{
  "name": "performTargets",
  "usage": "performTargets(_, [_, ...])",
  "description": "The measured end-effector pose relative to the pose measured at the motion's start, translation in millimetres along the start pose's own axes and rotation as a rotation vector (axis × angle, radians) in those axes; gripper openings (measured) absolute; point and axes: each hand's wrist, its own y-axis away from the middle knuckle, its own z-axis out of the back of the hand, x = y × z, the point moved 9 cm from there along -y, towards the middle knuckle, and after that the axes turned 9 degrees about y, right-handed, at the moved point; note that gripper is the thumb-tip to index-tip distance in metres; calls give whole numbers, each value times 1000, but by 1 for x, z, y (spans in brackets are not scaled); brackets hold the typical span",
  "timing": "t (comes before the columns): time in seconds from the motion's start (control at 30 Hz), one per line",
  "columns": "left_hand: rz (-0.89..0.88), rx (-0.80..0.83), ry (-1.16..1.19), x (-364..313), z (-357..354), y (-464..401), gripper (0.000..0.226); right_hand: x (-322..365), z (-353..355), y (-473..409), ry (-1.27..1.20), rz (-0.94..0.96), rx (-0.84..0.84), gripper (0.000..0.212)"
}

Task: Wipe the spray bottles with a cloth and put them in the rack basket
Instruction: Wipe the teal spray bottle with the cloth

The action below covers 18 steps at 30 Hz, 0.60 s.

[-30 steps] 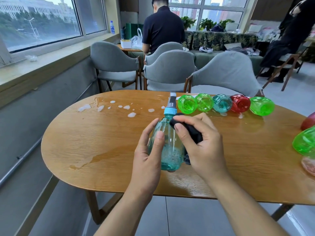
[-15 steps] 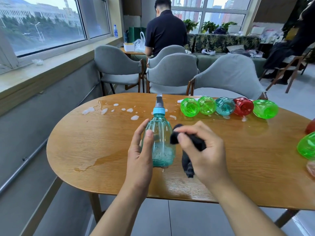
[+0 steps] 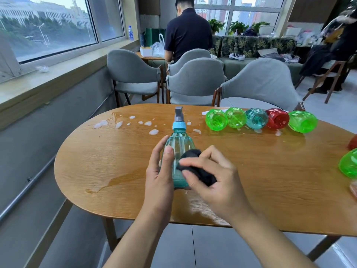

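My left hand (image 3: 159,175) grips a teal spray bottle (image 3: 179,146) with a grey nozzle, tilted away from me above the wooden table (image 3: 96,161). My right hand (image 3: 214,182) holds a bunched black cloth (image 3: 195,167) pressed against the bottle's right side and lower body. Several more bottles lie on their sides in a row at the table's far edge: two green (image 3: 216,119), a teal one (image 3: 256,118), a red one (image 3: 277,118) and another green (image 3: 302,121). A green bottle (image 3: 348,165) lies at the right edge. No rack basket is in view.
White foam blobs (image 3: 153,131) and a water streak (image 3: 114,182) mark the table's left half. Grey chairs (image 3: 195,82) stand behind the table. A person in dark clothes (image 3: 188,33) sits at the back. A window ledge runs along the left.
My right hand has brought the cloth back against the bottle's lower side after pulling away from it. The bottle has shifted slightly left and further from me.
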Motion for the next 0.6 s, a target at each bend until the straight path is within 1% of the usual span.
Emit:
performTargets(0.1, [-2,-39,28,-6,7,-5,48,8,-9,5,-3,68,73,19])
performTargets(0.17, [8,-45,48,-7,8,-7,50,8,-12,8,-14,73,112,18])
performTargets(0.23, [37,-21,77,-6,6,-8,48,2,-5,6,-78,-8,77,14])
performTargets(0.3, [87,24,110,-3,2,-8,45,-12,12,2,-169,-138,-40,10])
performTargets(0.37, [137,64,129,1,-1,-7,49,-28,25,-1,-226,-256,-143,8])
performTargets(0.4, [152,84,128,3,-2,-7,51,-34,27,-1,-245,-299,-163,8])
performTargets(0.5, [174,136,91,11,-8,-5,43,-40,18,0,-310,-365,-143,10])
performTargets(0.6, [175,145,30,16,-8,-2,48,-41,13,2,-301,-369,-138,9])
